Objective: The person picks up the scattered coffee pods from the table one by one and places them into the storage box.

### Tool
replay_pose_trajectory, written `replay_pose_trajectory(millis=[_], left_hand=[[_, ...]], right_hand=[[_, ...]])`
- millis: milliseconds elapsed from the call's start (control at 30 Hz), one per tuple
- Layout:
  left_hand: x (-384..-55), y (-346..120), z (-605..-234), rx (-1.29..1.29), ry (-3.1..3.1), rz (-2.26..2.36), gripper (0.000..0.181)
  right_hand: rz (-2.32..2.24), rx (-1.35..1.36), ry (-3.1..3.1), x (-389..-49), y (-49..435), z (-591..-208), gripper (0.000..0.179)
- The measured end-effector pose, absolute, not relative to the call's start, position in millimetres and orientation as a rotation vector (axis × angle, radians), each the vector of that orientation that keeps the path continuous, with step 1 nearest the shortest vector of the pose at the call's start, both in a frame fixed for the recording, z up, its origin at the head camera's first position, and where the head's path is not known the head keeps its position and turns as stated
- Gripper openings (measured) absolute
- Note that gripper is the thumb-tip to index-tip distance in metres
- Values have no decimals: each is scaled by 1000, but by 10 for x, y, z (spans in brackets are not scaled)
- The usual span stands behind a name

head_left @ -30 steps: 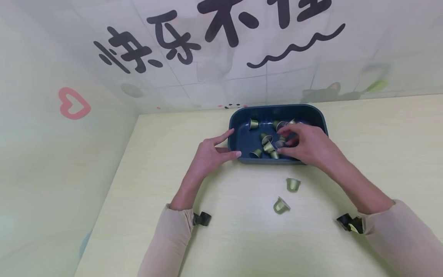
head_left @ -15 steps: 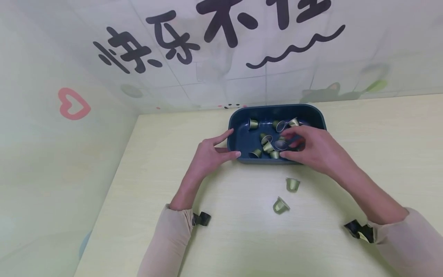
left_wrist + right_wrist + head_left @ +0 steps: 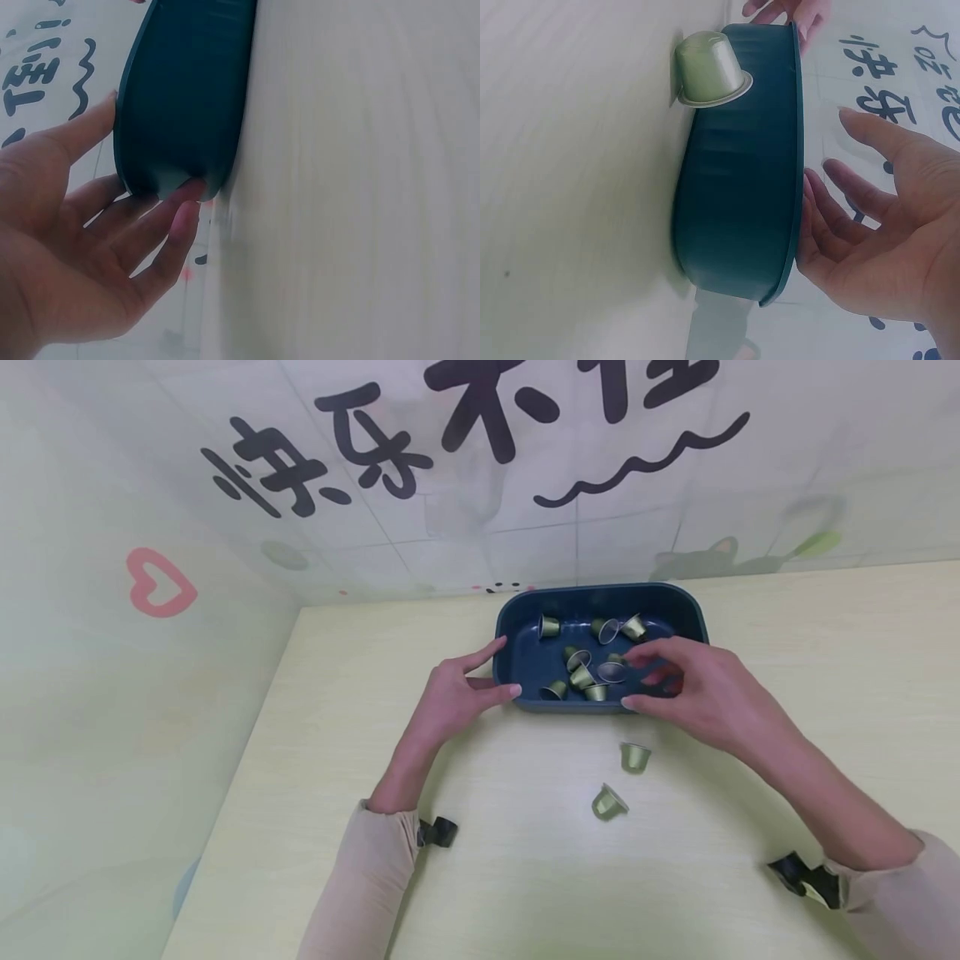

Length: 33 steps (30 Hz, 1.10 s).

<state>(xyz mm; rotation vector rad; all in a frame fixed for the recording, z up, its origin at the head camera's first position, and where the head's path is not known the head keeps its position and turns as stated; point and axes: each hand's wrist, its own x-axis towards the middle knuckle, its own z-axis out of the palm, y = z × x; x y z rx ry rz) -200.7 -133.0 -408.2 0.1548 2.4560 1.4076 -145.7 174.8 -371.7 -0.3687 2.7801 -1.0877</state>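
Note:
A dark blue rectangular tub stands against the wall with several green coffee capsules lying inside. My left hand is at its left end, fingers and thumb spread, with fingertips touching the rim and end wall. In the left wrist view, those fingers reach along the end wall. My right hand is over the tub's near right part, thumb and fingers apart with nothing between them. A capsule lies just left of its fingertips. Some of the tub's right part is hidden by this hand.
Two more capsules lie on the pale wooden table in front of the tub, one nearer it and one further toward me. A white wall with black lettering rises directly behind.
My right hand has drawn back to the right, away from the capsules, and its fingers have parted from the one it was at. The left hand stays put.

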Motion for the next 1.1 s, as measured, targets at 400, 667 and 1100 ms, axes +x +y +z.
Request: replay_pose_trajectory(millis=[400, 667, 1100], left_hand=[[-1998, -1321, -4060, 174, 2463, 1397, 71], [-1993, -1323, -4080, 183, 2457, 1405, 72], [-1984, -1338, -4104, 192, 2472, 1410, 70]], right_hand=[[-1113, -394, 2837, -1327, 1798, -3718, 42], [-1295, -398, 2934, -1166, 1820, -3778, 32], [-1355, -437, 2866, -1013, 1844, -3892, 32]])
